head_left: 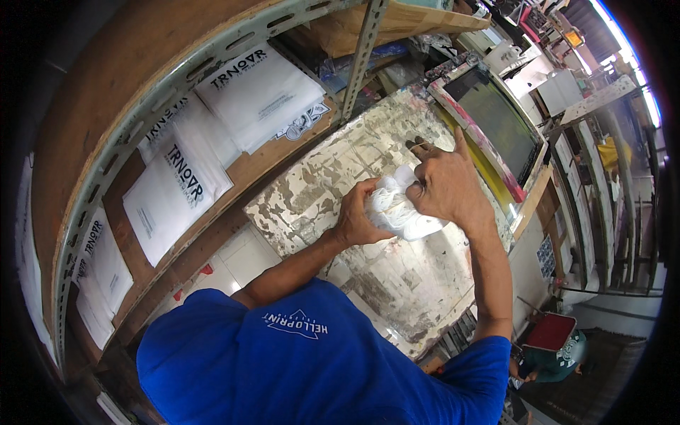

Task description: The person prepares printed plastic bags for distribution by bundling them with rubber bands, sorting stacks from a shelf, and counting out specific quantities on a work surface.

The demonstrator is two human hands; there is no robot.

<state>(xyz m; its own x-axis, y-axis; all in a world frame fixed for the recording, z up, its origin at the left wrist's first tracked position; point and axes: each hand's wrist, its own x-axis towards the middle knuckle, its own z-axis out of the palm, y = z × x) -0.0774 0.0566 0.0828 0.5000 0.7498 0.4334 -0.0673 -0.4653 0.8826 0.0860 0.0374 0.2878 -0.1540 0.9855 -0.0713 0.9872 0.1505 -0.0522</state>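
Note:
A crumpled white bundle [398, 210], thin and folded like cloth or plastic, is between my hands above the paint-stained table [312, 191]. My left hand [360, 214] curls round its left side, thumb and fingers closed on it. From the right, my right hand [448, 180] grips the bundle's upper right part, with the thumb pressed into the folds. One finger of that hand stretches away toward the printing screen frame [490, 164]. Beside its knuckles shows a small dark shape [419, 146] that I cannot make out. The bundle's underside is hidden.
To the left, a metal-edged shelf [283, 152] holds several flat white printed bags [177, 195]. The screen frame leans along the table's far right edge. Racks of boards [591, 191] stand at the right. A person in green [563, 358] is low at the lower right, by a red panel [551, 331].

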